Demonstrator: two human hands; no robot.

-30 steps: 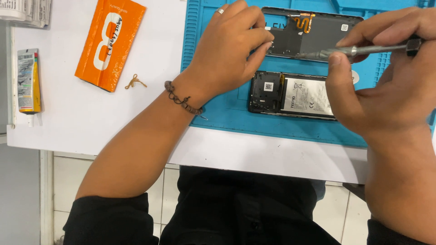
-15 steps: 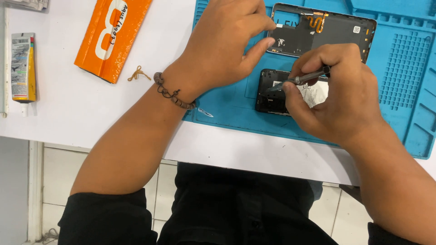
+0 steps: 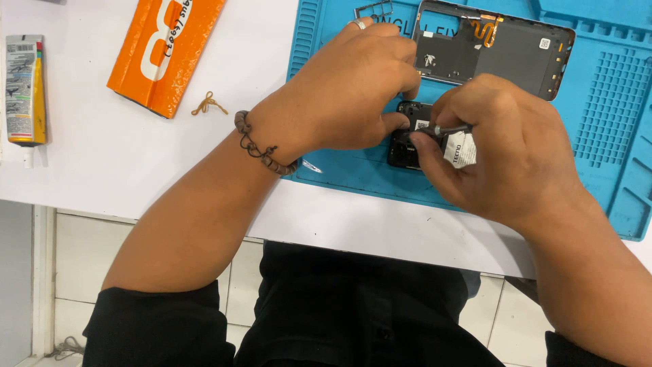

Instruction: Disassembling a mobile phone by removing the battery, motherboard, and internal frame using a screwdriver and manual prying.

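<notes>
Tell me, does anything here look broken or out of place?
Nothing looks damaged. The phone lies opened under both hands, its back cover set apart on the blue mat. A small loose twist of wire lies on the white table beside the orange box.

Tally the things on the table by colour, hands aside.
Blue: 1, the work mat
Orange: 1, the flat packet
Yellow: 1, the glue tube
Dark grey or black: 3, the back cover, the opened phone, the thin tool
Total: 6
</notes>
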